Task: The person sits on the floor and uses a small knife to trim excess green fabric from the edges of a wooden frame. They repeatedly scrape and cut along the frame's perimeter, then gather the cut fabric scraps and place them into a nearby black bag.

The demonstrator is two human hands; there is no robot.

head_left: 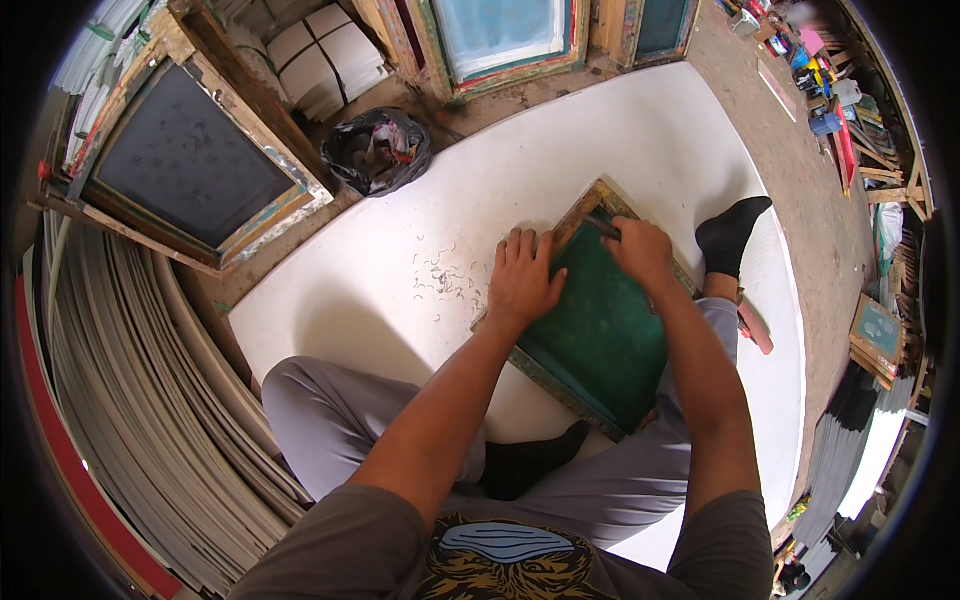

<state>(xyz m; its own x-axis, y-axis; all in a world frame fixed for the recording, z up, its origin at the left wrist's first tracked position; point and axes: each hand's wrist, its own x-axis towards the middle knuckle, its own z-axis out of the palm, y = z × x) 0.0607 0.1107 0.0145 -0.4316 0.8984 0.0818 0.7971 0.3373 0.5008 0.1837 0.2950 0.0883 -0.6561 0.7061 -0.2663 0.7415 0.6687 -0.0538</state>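
A wooden screen-printing frame with dark green mesh lies slanted before me, its near end by my legs. My left hand clasps its left rail, thumb over the mesh and fingers across the wood. My right hand is closed around a small dark hand tool, whose tip points at the far corner of the frame. The exact kind of tool is hidden by my fingers. Left of the frame, small dark curved bits are scattered on the white board.
My folded legs flank the frame. A red-brown object lies beside my right leg. Beyond the board stand a black bag of scraps, a dark-meshed frame and a blue-meshed frame. Stacked sheets line the left side.
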